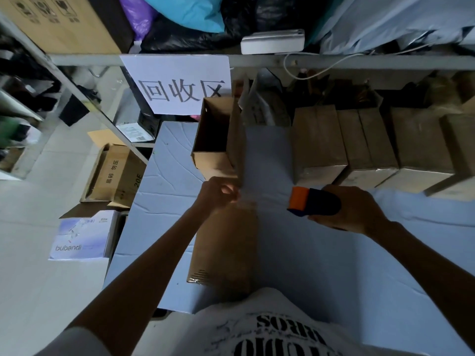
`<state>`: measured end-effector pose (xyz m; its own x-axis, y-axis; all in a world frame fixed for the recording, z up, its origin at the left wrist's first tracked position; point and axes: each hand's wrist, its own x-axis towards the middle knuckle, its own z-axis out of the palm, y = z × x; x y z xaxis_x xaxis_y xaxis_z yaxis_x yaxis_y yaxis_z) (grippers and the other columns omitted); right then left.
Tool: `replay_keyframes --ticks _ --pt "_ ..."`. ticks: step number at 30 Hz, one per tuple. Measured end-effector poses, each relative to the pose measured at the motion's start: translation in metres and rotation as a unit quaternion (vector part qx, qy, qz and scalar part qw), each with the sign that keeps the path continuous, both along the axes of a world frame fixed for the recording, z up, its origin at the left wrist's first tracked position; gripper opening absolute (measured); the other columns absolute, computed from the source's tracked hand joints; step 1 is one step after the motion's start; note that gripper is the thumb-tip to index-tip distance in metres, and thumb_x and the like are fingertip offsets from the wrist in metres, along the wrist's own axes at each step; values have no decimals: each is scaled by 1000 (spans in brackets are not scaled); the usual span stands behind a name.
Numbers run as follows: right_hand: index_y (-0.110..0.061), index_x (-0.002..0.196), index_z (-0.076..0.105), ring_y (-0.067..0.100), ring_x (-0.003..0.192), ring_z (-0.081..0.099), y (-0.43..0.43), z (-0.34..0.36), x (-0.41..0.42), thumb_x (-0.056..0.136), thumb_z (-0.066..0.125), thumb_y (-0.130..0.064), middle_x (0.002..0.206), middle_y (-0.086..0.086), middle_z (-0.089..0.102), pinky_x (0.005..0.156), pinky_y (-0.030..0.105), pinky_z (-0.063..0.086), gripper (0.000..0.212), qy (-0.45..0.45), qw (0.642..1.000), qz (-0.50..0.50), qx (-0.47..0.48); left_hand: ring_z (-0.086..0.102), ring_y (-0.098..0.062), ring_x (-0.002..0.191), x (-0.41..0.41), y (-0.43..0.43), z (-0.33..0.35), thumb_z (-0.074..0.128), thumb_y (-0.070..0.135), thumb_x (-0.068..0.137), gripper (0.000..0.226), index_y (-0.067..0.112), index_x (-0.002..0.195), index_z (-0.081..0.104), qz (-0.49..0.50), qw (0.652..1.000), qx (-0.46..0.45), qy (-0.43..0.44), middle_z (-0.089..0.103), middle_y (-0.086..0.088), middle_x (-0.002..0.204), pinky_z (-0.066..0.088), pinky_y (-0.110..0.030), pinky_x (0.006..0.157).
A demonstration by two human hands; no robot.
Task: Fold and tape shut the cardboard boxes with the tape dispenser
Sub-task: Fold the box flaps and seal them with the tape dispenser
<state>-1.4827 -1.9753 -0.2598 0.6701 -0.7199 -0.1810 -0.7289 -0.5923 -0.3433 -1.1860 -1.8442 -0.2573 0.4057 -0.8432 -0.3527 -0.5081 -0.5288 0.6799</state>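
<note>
A long brown cardboard box [226, 247] lies closed on the pale blue table [308, 253], directly in front of the person. At this box's far end the left hand [218, 195] has its grip bunched together. What it pinches is too blurred to tell. Just right of that end, the right hand [359, 211] has its grip clamped on an orange and dark-blue tape dispenser [313, 202]. Beyond the box stands an open-topped brown cardboard box [213, 165].

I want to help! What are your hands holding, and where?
Right hand grips the tape dispenser by its dark rear. Left hand pinches the box at its far edge.
</note>
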Motion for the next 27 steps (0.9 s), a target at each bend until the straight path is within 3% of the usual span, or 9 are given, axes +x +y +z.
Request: replay_keyframes --ticks 1,3,5,10,12,15,18,27 --pt "-24 102 58 11 74 62 -2 0 -1 61 78 -60 83 -6 67 69 28 52 58 -1 1000 1 2 62 -5 74 -1 0 -1 77 12 78 21 16 98 71 -7 1000 -2 -6 68 1 84 41 0 57" --pt "-24 101 58 12 74 62 -4 0 -1 60 78 -60 82 -6 67 68 29 52 58 1 1000 6 0 64 -18 92 -3 1 -1 78 10 75 49 14 121 62 -10 1000 8 5 68 -6 103 49 -17 77" --pt "-23 100 59 14 76 63 -6 -1 -2 60 78 -60 82 -6 67 69 31 53 58 1 1000 7 2 62 -25 103 -5 0 -2 78 8 75 58 13 128 55 4 1000 3 12 65 -10 115 50 -30 86" --pt "-21 103 59 15 77 63 -8 -4 -2 60 77 -61 85 -4 68 71 33 54 61 2 1000 3 4 60 -17 91 -7 0 -11 76 7 78 48 13 121 55 32 999 -29 9 66 -9 113 42 -7 56" --pt "-22 103 59 14 76 63 -9 -7 -2 60 76 -62 86 -3 68 71 32 54 61 -1 1000 2 6 57 -15 88 -7 -1 -14 76 9 79 48 13 121 54 30 999 -27 7 65 -10 110 41 -6 50" --pt "-22 103 59 14 75 63 -10 -9 -3 60 77 -62 85 -3 68 69 31 54 62 -5 1000 1 6 56 -16 89 -8 -5 -18 76 12 79 50 12 123 51 21 1000 -15 4 64 -10 109 42 -10 59" --pt "-22 103 58 15 75 63 -11 -11 -4 60 77 -62 85 -3 68 70 33 55 62 3 1000 -2 9 57 -19 90 -8 -6 -22 76 14 79 49 11 121 52 19 1000 -8 5 64 -12 107 43 -22 73" --pt "-21 106 58 13 76 61 -10 -13 -3 62 78 -59 88 -3 68 69 26 48 61 16 1000 -12 7 64 -25 89 -12 -2 -28 77 14 78 38 9 112 58 7 999 -49 -14 68 -12 96 49 -27 80"
